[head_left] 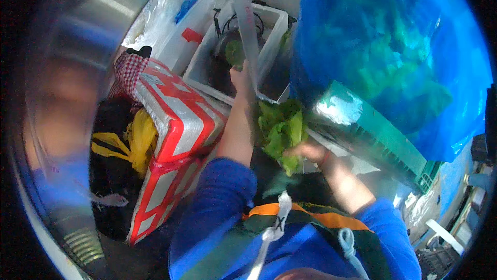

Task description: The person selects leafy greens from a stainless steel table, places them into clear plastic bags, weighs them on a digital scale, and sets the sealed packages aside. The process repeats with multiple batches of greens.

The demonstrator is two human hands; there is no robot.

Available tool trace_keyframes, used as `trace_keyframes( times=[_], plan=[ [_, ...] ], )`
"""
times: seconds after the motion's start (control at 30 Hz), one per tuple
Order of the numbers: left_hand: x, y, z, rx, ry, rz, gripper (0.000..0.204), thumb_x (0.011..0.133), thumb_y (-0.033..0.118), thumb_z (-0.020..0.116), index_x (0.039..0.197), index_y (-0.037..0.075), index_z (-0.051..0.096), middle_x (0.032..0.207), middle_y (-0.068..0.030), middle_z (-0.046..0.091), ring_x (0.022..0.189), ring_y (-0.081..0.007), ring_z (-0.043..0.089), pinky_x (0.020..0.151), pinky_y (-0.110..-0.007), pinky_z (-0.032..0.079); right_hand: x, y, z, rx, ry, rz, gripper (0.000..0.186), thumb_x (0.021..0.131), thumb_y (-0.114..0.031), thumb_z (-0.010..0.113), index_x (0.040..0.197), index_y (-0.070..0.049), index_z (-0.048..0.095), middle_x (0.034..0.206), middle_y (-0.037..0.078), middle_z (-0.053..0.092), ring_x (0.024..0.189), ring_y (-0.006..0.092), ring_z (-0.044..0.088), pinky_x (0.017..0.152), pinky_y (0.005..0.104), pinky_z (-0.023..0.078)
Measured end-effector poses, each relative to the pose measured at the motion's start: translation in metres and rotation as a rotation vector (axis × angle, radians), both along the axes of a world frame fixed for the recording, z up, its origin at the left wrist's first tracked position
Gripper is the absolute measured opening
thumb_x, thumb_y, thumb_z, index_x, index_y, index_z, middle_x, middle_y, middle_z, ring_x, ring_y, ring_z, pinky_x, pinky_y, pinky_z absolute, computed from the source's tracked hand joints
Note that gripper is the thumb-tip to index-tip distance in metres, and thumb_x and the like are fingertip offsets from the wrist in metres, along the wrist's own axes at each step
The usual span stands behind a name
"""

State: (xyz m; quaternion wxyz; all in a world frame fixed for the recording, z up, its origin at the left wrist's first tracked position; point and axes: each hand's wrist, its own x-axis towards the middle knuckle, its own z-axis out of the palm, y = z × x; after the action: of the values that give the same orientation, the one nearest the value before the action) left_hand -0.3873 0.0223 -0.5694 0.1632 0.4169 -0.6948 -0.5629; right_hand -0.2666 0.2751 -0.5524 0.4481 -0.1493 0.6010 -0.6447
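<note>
My right hand (pixel 312 152) is closed round the base of a leafy head of lettuce (pixel 281 127), its loose green leaves pointing away from me. My left hand (pixel 240 76) reaches out over the near end of a white foam box (pixel 206 77). A single green leaf (pixel 234 52) is at its fingertips, above the dark inside of the box. A translucent strip (pixel 245 16) hangs down in front and hides part of that hand, though the curled fingers seem to pinch the leaf.
Foam boxes bound with red tape (pixel 184 124) are stacked on the left, beside a yellow plastic bag (pixel 140 142). A green plastic crate (pixel 383 140) stands tilted on the right. Behind it, a large blue bag (pixel 450 57) holds many green leaves. Shiny metal (pixel 98 0) curves along the far left.
</note>
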Motion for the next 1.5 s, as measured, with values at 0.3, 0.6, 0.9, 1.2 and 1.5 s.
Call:
trace_keyframes(
  times=[0.3,0.6,0.9,1.2,1.5],
  plan=[
    [-0.023,-0.034,-0.085,-0.075,0.108,0.168,0.062,0.073,0.024,0.082,0.122,0.0,0.051,0.107,-0.0133,0.064,0.094,-0.0258,0.063,0.081,-0.037,0.05,0.003,0.013,0.019,-0.07,-0.166,-0.004,0.073,0.069,-0.008,0.081,0.133,-0.004,0.046,0.127,0.008,0.055,0.116,0.022,0.051,0.1,0.0356,0.041],
    [0.196,0.044,0.003,-0.008,-0.122,-0.855,0.048,0.086,0.018,0.067,0.128,0.002,0.05,0.12,-0.0103,0.061,0.105,-0.0232,0.06,0.093,-0.038,0.047,-0.004,0.001,-0.007,-0.234,0.001,-0.046,0.058,0.075,-0.008,0.076,0.128,-0.004,0.052,0.124,0.008,0.058,0.114,0.0201,0.053,0.099,0.037,0.042],
    [0.128,0.001,-0.027,-0.014,0.035,-0.392,0.04,0.077,-0.001,0.063,0.116,0.004,0.059,0.116,-0.0112,0.063,0.107,-0.0258,0.06,0.092,-0.036,0.047,-0.01,0.006,0.043,0.153,0.536,0.179,0.056,0.072,-0.03,0.076,0.122,-0.011,0.058,0.119,0.009,0.063,0.105,0.0281,0.061,0.092,0.0383,0.047],
    [0.0,-0.043,-0.05,-1.18,-0.686,-0.628,0.019,0.083,0.015,0.057,0.098,0.01,0.068,0.106,-0.0086,0.061,0.101,-0.0257,0.061,0.075,-0.041,0.051,0.012,0.06,0.109,0.203,0.641,0.299,0.053,0.073,-0.033,0.077,0.12,-0.016,0.058,0.117,0.008,0.063,0.106,0.0254,0.061,0.087,0.0343,0.049],
    [-0.027,-0.071,-0.043,-1.44,-0.804,-0.835,0.023,0.087,0.019,0.054,0.104,0.012,0.069,0.106,-0.0075,0.062,0.102,-0.0226,0.059,0.078,-0.038,0.05,0.012,0.059,0.118,0.24,0.768,0.325,0.057,0.07,-0.029,0.08,0.121,-0.016,0.059,0.115,0.008,0.064,0.1,0.0261,0.063,0.085,0.0344,0.051]
  ],
)
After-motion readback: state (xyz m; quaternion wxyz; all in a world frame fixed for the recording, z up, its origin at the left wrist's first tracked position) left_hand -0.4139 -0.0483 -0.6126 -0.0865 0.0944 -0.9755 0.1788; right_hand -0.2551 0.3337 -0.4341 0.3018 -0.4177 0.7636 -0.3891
